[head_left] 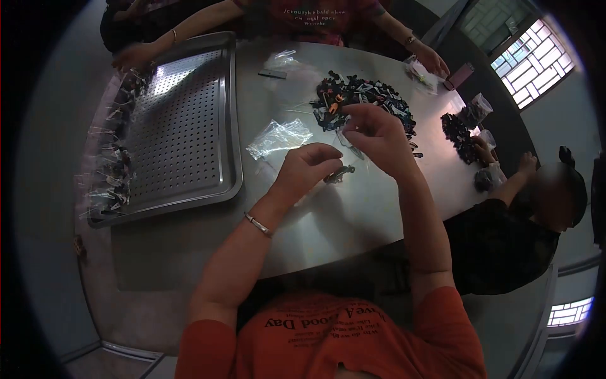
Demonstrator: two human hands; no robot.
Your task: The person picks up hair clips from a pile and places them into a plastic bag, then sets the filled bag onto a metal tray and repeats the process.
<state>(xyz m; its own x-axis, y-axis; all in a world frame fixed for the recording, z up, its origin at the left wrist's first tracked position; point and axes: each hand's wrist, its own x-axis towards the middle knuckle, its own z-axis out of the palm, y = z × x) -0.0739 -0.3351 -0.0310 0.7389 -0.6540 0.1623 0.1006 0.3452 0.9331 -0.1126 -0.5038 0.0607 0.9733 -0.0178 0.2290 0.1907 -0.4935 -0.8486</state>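
Note:
My left hand is closed in a pinch over the table. A small clear plastic bag with dark pieces in it hangs at its fingertips. My right hand is pinched as well, close to the near side of the heap of small parts. Something thin and see-through shows below its fingers, too faint to name. The heap is mostly black, with white and grey bits and an orange piece. Left of my hands lie flat clear plastic bags on the metal table.
A perforated metal tray stands on the left, with filled clear bags along its far-left edge. A dark flat bar lies at the back. Across the table one person reaches out; another sits right, by a black pile.

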